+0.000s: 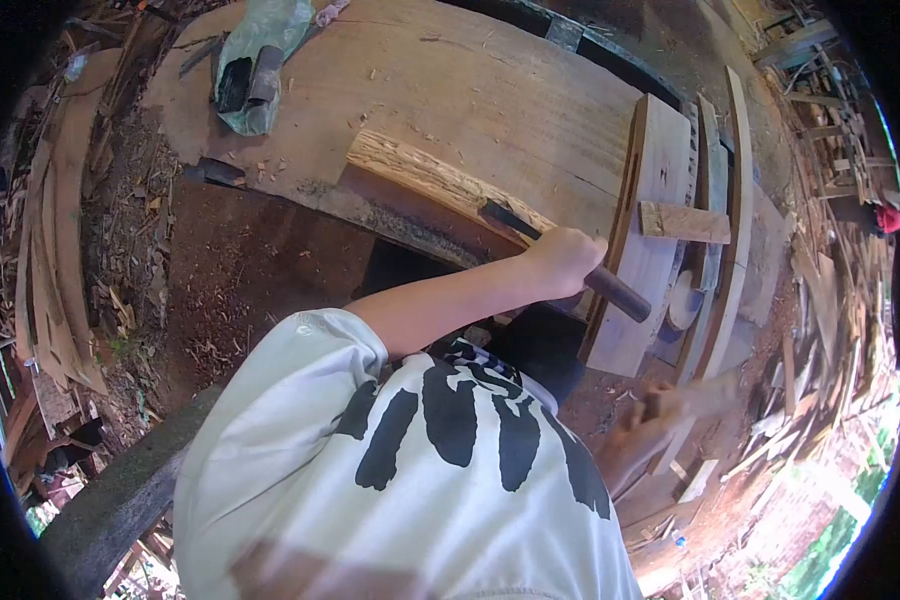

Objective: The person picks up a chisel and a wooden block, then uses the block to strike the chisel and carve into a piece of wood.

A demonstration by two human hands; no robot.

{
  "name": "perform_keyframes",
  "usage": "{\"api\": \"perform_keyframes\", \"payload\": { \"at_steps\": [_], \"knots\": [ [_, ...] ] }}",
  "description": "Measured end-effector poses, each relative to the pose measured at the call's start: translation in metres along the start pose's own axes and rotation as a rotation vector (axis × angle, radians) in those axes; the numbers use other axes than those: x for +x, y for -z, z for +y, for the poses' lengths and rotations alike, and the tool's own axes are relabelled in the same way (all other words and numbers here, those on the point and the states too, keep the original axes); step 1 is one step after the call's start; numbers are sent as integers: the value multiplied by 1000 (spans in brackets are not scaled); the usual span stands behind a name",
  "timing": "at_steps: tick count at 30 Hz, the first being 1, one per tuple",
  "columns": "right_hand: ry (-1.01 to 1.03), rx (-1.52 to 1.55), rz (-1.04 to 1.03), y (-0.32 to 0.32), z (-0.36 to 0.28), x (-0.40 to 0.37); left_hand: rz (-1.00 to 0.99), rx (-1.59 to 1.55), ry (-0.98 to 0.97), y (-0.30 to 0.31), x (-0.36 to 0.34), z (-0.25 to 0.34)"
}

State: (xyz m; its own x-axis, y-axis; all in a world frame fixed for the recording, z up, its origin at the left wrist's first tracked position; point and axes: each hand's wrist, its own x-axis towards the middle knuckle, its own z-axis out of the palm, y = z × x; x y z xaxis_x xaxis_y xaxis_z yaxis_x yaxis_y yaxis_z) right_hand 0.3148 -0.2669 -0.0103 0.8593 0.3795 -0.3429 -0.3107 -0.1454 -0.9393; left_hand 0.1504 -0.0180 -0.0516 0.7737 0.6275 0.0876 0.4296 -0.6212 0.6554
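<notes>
My left hand [565, 262] is closed around the handle of a chisel [618, 291]. The dark blade points up and left, its end against a wooden piece [420, 180] whose upper face is roughly cut and pale. This piece lies along the near edge of a broad wooden work surface [470, 90]. My right hand [655, 412] is lower right, smeared by motion, with its fingers curled. From it a blurred pale piece of wood [710, 392] sticks out to the right; its exact shape cannot be made out.
A thick plank [660, 150] carries a small wood block [685, 222] on the right, beside long narrow strips [738, 200]. A plastic bag [270, 30] with dark cylindrical items lies at upper left. Offcuts [60, 220] and shavings cover the ground on both sides.
</notes>
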Motion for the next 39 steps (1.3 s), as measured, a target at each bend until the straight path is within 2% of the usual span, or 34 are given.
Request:
{"api": "perform_keyframes", "payload": {
  "at_steps": [1, 2, 3, 5, 6, 9, 10, 11, 13, 15, 17, 18, 19, 21, 23, 25, 26, 27, 29, 31, 33, 34, 35, 37, 38, 39],
  "knots": [
    [3, -164, -262, 15, 13, 11, -8, 13, 10, -1, 1, 0],
    [-95, -294, -179, -75, -59, -72, -19, 25, 21, -2, 2, 1],
    [-95, -295, -177, -69, -59, -69, -20, 23, 20, -2, 2, 2],
    [-165, -111, -59, -53, -57, -51, 12, -11, 6, 3, 0, 1],
    [-90, 58, 110, -53, -49, -38, 10, -10, 9, 2, 0, 0],
    [-44, -2, 31, -30, -25, -15, 10, -22, 15, 0, 0, 0],
    [-56, -189, -128, -43, -27, -34, 20, -21, 19, 1, 0, 0],
    [-54, -189, -131, -47, -36, -42, 24, -21, 21, 0, 0, 0],
    [-169, -142, -143, -53, -50, -53, 10, -23, 21, 1, 2, -1],
    [-93, -44, -79, -38, -32, -25, -6, -27, 23, 4, 0, -1],
    [134, 47, 176, -41, -20, -12, -18, -31, 33, 8, 1, 3],
    [114, -65, 3, -41, -24, -21, -7, -28, 30, 10, 2, 3],
    [122, -62, -4, -50, -35, -36, -3, -23, 37, 10, 2, 2],
    [-73, -169, -168, -63, -52, -60, 1, -19, 45, 7, 1, 2],
    [-74, -92, -111, -50, -41, -36, -14, -37, 40, 5, 1, 0],
    [123, 132, 118, -57, -32, -25, -3, -35, 42, 0, 0, -1],
    [-13, -8, -149, -46, -30, -22, 8, -32, 38, 1, 1, -1],
    [-8, -2, -156, -40, -28, -18, 16, -25, 37, 3, 2, -1],
    [-75, -250, -116, -51, -46, -40, 4, -60, 55, 7, 0, 2],
    [-62, -209, -166, -23, -41, -3, 0, -49, 40, 5, 0, -1],
    [52, 149, 31, -8, -11, 26, -1, -45, 20, 3, -1, 0],
    [3, 61, -70, -23, -19, 3, 7, -53, 28, 3, -1, 2],
    [8, 58, -75, -46, -32, -28, 20, -61, 39, 4, 1, 3],
    [16, -347, -211, -78, -50, -80, 23, -58, 42, 4, 0, 3],
    [-37, -270, -94, -62, -51, -64, 21, -50, 42, 6, -1, 2],
    [-47, -273, -95, -55, -43, -44, 14, -50, 49, 6, -3, 1]
  ]
}}
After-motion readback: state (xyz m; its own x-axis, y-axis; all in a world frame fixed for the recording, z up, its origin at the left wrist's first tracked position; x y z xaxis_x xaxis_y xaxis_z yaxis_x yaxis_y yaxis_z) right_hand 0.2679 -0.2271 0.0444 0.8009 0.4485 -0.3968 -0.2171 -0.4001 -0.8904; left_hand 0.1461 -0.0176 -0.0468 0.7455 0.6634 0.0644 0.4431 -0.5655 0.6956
